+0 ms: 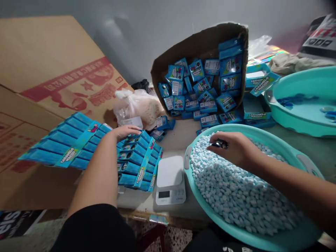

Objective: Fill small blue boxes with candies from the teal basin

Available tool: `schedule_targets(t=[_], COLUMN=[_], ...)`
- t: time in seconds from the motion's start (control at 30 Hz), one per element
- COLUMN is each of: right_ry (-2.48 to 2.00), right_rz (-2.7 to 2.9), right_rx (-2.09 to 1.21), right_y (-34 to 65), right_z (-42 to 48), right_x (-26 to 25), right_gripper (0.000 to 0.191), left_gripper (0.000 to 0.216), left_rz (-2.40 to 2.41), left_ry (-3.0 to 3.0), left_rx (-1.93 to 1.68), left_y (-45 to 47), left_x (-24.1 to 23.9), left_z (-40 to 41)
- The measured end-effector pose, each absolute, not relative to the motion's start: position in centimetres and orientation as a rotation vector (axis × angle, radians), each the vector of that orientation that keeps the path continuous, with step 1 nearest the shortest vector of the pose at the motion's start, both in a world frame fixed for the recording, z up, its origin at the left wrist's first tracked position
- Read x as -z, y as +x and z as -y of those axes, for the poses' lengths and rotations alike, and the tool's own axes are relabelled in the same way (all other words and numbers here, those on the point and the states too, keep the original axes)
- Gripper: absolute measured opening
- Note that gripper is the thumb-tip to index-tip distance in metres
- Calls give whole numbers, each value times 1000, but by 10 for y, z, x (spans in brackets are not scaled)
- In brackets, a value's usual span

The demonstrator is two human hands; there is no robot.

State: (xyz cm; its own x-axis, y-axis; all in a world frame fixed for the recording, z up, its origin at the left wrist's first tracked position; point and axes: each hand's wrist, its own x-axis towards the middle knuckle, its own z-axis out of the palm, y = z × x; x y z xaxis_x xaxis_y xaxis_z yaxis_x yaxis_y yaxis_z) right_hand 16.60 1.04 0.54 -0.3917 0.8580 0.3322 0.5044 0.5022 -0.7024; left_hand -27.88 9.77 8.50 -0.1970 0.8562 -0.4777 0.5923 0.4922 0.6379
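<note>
My left hand (128, 131) rests at the back edge of a display tray of small blue candy boxes (139, 164), its fingers stretched out and partly hidden. Beside it, to the left, stands another blue display tray (70, 154) with rows of the same boxes. Above a turquoise basin (198, 204) my right hand (231, 146) is closed around a small dark shiny object (219, 144), mostly covered by the fingers. Pale blue and white candies (236, 196) fill the basin. Between the basin and the near tray lies a white digital scale (170, 178) with nothing on its plate.
A cardboard carton (199, 42) lies on its side at the back, spilling blue candy boxes (202, 85). On the left stands a large brown carton (47, 45). A plastic bag (139, 106) sits behind the trays. Another turquoise basin (301, 115) holds blue pieces at right.
</note>
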Motion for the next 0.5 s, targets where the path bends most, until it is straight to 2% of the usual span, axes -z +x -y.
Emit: schedule_targets(t=[0.2, 0.5], right_ry=[-1182, -1233], right_rz=[2027, 1974], right_rx=[-614, -548], right_y=[165, 171], right_z=[-12, -16], right_x=[-3, -4], right_gripper=[13, 15], left_gripper=[54, 49], left_rz=[-1850, -1850], left_ry=[1231, 1338], left_rx=[-369, -349], left_y=[-275, -275], left_x=[-79, -74], left_z=[-103, -99])
